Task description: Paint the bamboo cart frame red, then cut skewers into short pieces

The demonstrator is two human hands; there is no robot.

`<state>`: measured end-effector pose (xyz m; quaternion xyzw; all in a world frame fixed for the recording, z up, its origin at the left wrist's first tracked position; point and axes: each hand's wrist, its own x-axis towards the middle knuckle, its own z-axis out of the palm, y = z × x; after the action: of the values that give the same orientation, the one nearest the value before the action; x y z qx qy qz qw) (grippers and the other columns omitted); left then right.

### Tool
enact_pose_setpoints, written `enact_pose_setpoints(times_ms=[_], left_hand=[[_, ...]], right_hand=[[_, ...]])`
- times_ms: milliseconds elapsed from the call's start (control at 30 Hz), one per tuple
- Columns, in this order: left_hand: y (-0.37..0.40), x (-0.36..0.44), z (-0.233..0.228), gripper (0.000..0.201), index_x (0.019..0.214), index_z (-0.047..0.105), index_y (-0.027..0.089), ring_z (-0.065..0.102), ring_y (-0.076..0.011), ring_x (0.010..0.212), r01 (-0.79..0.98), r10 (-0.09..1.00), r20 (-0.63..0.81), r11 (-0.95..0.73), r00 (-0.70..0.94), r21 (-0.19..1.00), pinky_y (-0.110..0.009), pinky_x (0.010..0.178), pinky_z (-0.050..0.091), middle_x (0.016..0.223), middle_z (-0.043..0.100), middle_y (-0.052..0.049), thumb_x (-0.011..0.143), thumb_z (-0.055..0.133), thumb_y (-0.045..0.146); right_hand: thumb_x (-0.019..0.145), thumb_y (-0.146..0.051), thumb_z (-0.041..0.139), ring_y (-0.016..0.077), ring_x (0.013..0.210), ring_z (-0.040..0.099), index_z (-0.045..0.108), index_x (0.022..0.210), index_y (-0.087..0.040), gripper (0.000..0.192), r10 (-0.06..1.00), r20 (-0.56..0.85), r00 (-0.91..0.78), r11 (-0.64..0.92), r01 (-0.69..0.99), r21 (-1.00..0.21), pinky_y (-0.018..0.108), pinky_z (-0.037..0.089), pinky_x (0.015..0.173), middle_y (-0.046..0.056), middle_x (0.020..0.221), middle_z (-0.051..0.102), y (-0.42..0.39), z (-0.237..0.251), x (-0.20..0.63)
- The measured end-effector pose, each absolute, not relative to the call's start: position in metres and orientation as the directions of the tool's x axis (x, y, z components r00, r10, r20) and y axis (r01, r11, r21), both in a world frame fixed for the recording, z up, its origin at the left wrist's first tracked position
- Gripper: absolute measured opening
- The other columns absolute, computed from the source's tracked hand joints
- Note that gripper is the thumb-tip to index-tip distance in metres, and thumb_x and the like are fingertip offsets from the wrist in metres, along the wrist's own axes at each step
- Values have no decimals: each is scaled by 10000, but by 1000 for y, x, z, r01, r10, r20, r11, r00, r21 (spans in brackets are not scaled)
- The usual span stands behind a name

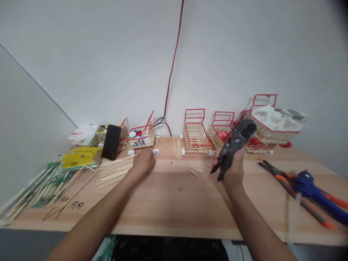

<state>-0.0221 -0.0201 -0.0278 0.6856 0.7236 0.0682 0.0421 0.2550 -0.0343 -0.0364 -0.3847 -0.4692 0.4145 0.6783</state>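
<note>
Right hand [231, 168], its grip closed around black cutting pliers [235, 143], raised above the wooden surface [174, 203] near the stick carts [195, 132]. Left hand [143, 163] rests curled on the surface beside loose sticks [114, 174]; whether it grips anything cannot be told.

Both my forearms reach forward, bare, converging slightly toward the middle. My left hand [143, 162] lies low with the palm down, knuckles up and fingers curled under, the wrist straight. My right hand [231, 167] is raised a little higher, fingers wrapped tight in a fist-like grip, thumb side turned to the left, wrist bent slightly upward.
</note>
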Motion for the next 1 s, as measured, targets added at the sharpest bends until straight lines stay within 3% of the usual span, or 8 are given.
enact_pose_setpoints(times_ms=[233, 367, 433, 500, 600, 700, 833, 1000], left_hand=[[-23, -29, -21, 131, 721, 644, 131, 642, -287, 792, 990, 998, -33, 53, -49, 134, -302, 630, 393, 840, 683, -193, 716, 513, 136], [-47, -33, -18, 117, 727, 625, 157, 624, -269, 792, 991, 1000, -21, 16, -13, 137, -292, 615, 368, 831, 679, -153, 716, 509, 148], [-58, -37, -15, 89, 698, 606, 170, 605, -240, 750, 985, 1000, 1, -26, 26, 172, -274, 587, 337, 784, 668, -112, 716, 519, 168], [-66, -40, -13, 83, 653, 584, 177, 575, -204, 681, 962, 995, 23, -102, 99, 253, -258, 557, 306, 713, 645, -67, 708, 523, 175], [-70, -37, -12, 116, 601, 569, 178, 533, -163, 603, 864, 968, 22, -232, 248, 447, -241, 543, 308, 616, 602, -18, 700, 508, 171], [-68, -25, -11, 110, 657, 615, 170, 542, -152, 620, 740, 934, 14, -293, 358, 605, -232, 566, 352, 669, 624, -16, 708, 523, 202], [-61, -3, -8, 131, 721, 650, 165, 558, -143, 625, 630, 900, -8, -299, 436, 717, -221, 554, 357, 694, 653, -18, 717, 525, 206], [-50, 21, -15, 92, 711, 619, 152, 546, -112, 556, 432, 839, -139, -123, 526, 894, -200, 503, 329, 660, 679, -14, 689, 533, 176]], right_hand=[[813, -767, 258, 124, 429, 470, 529, 680, -210, 633, 892, 363, 271, 404, -114, -908, 242, 369, 382, 1, 550, 498, -31, -35, 260], [823, -761, 227, 138, 443, 486, 531, 697, -211, 642, 876, 381, 296, 417, -68, -906, 248, 364, 388, -2, 543, 490, -38, -30, 266], [838, -747, 210, 153, 462, 508, 551, 727, -206, 648, 885, 377, 273, 379, 48, -924, 259, 371, 402, 9, 550, 517, -48, -27, 277], [860, -714, 222, 168, 491, 533, 582, 738, -195, 644, 910, 367, 193, 306, 286, -908, 273, 383, 429, 29, 568, 556, -61, -20, 293], [885, -655, 251, 187, 572, 583, 627, 762, -193, 608, 942, 327, 77, 187, 689, -700, 295, 416, 534, 45, 623, 621, -83, -7, 316], [862, -647, 325, 224, 656, 622, 631, 758, -206, 547, 981, 192, 21, 63, 905, -421, 317, 424, 611, 60, 690, 668, -98, 5, 333], [843, -630, 390, 277, 763, 644, 623, 769, -201, 494, 999, -5, 47, -48, 981, -188, 331, 418, 643, 108, 775, 694, -102, 5, 340], [843, -688, 308, 332, 838, 655, 634, 864, -164, 617, 975, -99, 197, -206, 974, -91, 376, 432, 666, 185, 871, 699, -92, -5, 332]])
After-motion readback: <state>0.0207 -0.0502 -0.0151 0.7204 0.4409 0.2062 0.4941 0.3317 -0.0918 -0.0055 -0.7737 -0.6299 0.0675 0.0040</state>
